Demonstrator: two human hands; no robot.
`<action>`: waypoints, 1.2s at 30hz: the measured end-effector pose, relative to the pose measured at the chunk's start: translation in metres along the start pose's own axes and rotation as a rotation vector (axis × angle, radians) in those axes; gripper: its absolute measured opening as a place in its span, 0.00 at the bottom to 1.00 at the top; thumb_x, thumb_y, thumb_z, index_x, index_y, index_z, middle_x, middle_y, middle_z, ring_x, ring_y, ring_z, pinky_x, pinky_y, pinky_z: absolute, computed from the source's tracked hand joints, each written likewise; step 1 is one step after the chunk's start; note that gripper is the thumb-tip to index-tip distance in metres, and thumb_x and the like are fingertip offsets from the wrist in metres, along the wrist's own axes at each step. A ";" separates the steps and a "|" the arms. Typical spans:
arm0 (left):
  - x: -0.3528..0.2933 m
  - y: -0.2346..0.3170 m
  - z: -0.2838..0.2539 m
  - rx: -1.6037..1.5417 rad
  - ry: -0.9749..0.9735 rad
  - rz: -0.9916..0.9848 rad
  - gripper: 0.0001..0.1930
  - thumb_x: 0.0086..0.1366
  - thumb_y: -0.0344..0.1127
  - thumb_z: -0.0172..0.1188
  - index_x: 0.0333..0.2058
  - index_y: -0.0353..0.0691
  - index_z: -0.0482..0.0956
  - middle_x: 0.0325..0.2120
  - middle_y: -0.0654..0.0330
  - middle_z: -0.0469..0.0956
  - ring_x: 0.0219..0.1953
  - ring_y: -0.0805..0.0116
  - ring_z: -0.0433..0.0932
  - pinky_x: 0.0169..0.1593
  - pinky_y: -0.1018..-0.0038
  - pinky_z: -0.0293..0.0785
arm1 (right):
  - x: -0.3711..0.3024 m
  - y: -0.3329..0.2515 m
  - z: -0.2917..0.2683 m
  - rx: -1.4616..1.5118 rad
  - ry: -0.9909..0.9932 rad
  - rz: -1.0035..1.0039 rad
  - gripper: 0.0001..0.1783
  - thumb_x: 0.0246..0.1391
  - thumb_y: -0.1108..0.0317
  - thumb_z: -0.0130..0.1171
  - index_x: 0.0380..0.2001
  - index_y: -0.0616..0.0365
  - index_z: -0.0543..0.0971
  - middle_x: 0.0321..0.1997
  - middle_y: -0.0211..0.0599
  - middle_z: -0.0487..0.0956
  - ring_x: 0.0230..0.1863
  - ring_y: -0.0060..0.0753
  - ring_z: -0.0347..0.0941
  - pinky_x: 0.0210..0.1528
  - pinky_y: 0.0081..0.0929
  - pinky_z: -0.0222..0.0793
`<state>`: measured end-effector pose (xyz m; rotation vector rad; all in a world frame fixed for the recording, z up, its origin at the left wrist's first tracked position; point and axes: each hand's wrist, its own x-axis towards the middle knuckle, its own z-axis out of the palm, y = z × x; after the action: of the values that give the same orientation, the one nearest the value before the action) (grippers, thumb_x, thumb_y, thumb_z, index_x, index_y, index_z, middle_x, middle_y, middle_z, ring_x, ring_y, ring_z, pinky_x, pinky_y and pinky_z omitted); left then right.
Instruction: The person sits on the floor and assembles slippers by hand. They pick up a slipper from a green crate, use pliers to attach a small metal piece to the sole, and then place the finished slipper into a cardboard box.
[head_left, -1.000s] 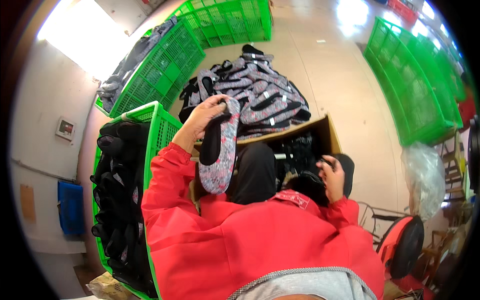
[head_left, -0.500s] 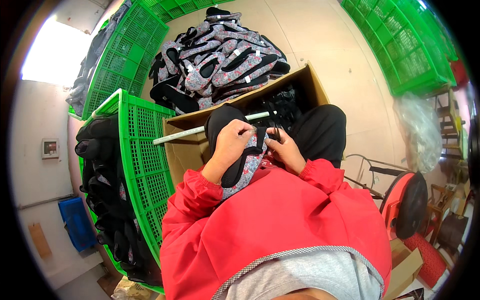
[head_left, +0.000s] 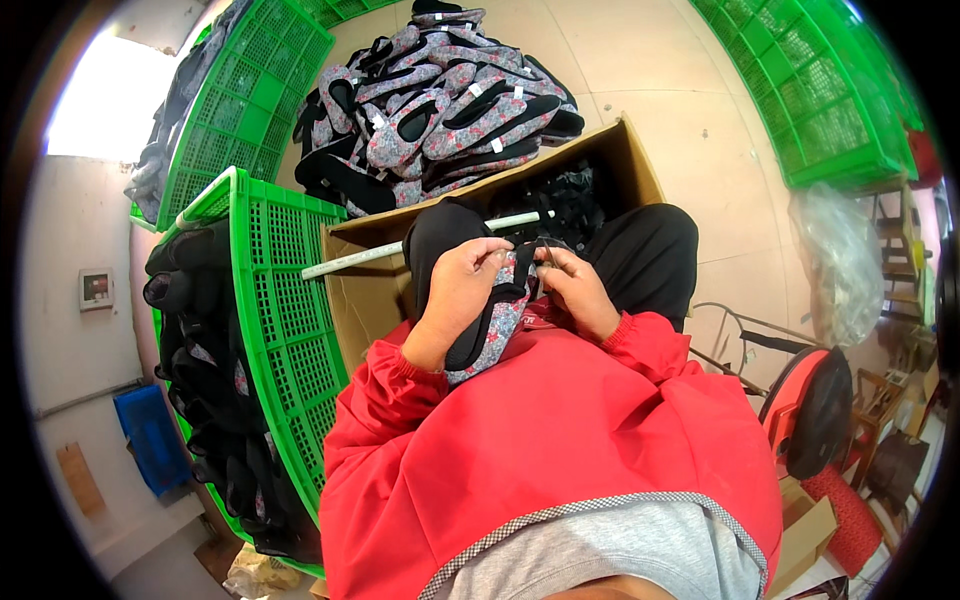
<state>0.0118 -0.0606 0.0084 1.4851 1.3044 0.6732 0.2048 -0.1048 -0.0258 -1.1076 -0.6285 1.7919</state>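
On my lap lies a slipper shoe (head_left: 494, 328) in grey floral fabric with red flowers, with a black lining showing in its opening. My left hand (head_left: 461, 292) grips its far end, thumb and fingers pinched together on the edge. Close by on the right, my right hand (head_left: 580, 290) is closed at the same end of the shoe. A thin dark tool, apparently small scissors (head_left: 546, 254), sticks out from its fingers. The fingers partly cover the spot between the hands.
An open cardboard box (head_left: 352, 312) with black material stands before my knees, a white rod (head_left: 365, 266) across it. Beyond rises a heap of floral shoes (head_left: 440, 110). Green crates (head_left: 285, 300) of dark shoes flank my left; more green crates (head_left: 800, 90) stand far right.
The dark tool in my right hand has tilted lower and turned toward the shoe's end. Both hands stay at the shoe; the whole view has shifted slightly.
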 end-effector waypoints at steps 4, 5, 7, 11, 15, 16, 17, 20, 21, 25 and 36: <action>-0.001 0.009 0.000 -0.059 -0.011 -0.046 0.10 0.70 0.28 0.55 0.45 0.31 0.80 0.34 0.59 0.84 0.38 0.76 0.80 0.45 0.78 0.75 | 0.008 0.010 -0.003 -0.084 -0.044 -0.080 0.13 0.60 0.72 0.60 0.48 0.64 0.78 0.38 0.25 0.79 0.37 0.14 0.73 0.40 0.16 0.68; -0.001 0.009 -0.001 -0.079 -0.005 -0.061 0.10 0.70 0.28 0.55 0.45 0.31 0.80 0.34 0.58 0.84 0.39 0.76 0.80 0.46 0.78 0.75 | 0.006 0.004 0.001 -0.077 -0.029 -0.051 0.13 0.61 0.71 0.60 0.47 0.63 0.79 0.37 0.25 0.79 0.36 0.14 0.72 0.40 0.15 0.67; -0.002 0.007 -0.005 -0.095 -0.019 -0.097 0.10 0.69 0.28 0.56 0.44 0.31 0.80 0.35 0.58 0.84 0.39 0.75 0.80 0.47 0.78 0.75 | 0.004 -0.001 0.004 -0.052 0.003 0.000 0.12 0.62 0.70 0.59 0.46 0.63 0.80 0.36 0.24 0.79 0.35 0.14 0.72 0.39 0.15 0.67; -0.008 0.013 -0.010 0.103 -0.081 0.083 0.08 0.62 0.31 0.64 0.38 0.33 0.81 0.32 0.58 0.83 0.37 0.69 0.81 0.43 0.74 0.75 | 0.003 -0.006 0.006 0.020 0.039 0.049 0.13 0.62 0.69 0.59 0.47 0.62 0.80 0.35 0.24 0.79 0.34 0.13 0.70 0.37 0.14 0.66; -0.006 0.012 -0.013 0.314 -0.146 0.260 0.07 0.58 0.28 0.67 0.35 0.35 0.83 0.30 0.61 0.79 0.34 0.73 0.77 0.39 0.74 0.73 | 0.004 -0.005 0.005 0.040 0.036 0.069 0.14 0.61 0.68 0.60 0.49 0.62 0.80 0.35 0.23 0.78 0.33 0.13 0.70 0.36 0.14 0.64; -0.008 0.013 -0.013 0.247 -0.119 0.188 0.04 0.58 0.27 0.66 0.32 0.35 0.82 0.27 0.61 0.77 0.30 0.72 0.76 0.36 0.75 0.71 | 0.004 -0.004 0.004 0.040 0.035 0.071 0.14 0.61 0.68 0.60 0.49 0.61 0.80 0.34 0.22 0.78 0.33 0.12 0.69 0.35 0.13 0.64; -0.008 0.013 -0.014 0.222 -0.098 0.159 0.04 0.57 0.28 0.66 0.31 0.35 0.82 0.27 0.60 0.77 0.30 0.69 0.76 0.36 0.73 0.72 | 0.003 -0.005 0.004 0.042 0.033 0.073 0.14 0.61 0.68 0.60 0.49 0.61 0.81 0.34 0.22 0.78 0.32 0.12 0.68 0.35 0.13 0.63; -0.009 0.013 -0.018 0.127 -0.023 0.123 0.04 0.57 0.28 0.66 0.29 0.35 0.80 0.26 0.57 0.76 0.28 0.62 0.76 0.34 0.71 0.71 | 0.003 -0.005 0.000 0.029 0.034 0.112 0.14 0.61 0.68 0.60 0.49 0.59 0.81 0.33 0.20 0.77 0.31 0.11 0.66 0.32 0.12 0.61; -0.009 0.015 -0.020 0.153 -0.011 0.148 0.04 0.57 0.28 0.66 0.29 0.35 0.80 0.26 0.57 0.76 0.28 0.61 0.77 0.34 0.70 0.71 | 0.003 -0.005 -0.001 0.021 0.035 0.130 0.14 0.61 0.68 0.60 0.49 0.59 0.81 0.33 0.20 0.77 0.30 0.10 0.66 0.32 0.12 0.60; -0.014 0.022 -0.023 0.286 0.052 0.250 0.04 0.58 0.28 0.64 0.29 0.35 0.79 0.27 0.55 0.77 0.29 0.56 0.77 0.33 0.68 0.72 | 0.004 -0.005 0.001 0.023 0.046 0.110 0.14 0.60 0.68 0.61 0.49 0.58 0.81 0.32 0.19 0.77 0.29 0.10 0.65 0.31 0.12 0.59; -0.042 0.025 0.006 0.708 0.274 0.233 0.04 0.68 0.33 0.57 0.34 0.41 0.75 0.23 0.58 0.80 0.26 0.63 0.82 0.31 0.68 0.75 | 0.006 -0.008 0.004 -0.006 0.073 0.103 0.13 0.61 0.69 0.60 0.49 0.53 0.81 0.21 0.15 0.68 0.16 0.08 0.53 0.19 0.11 0.46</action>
<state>0.0157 -0.1003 0.0380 2.1983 1.7012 0.6045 0.2038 -0.0957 -0.0198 -1.2234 -0.5426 1.8293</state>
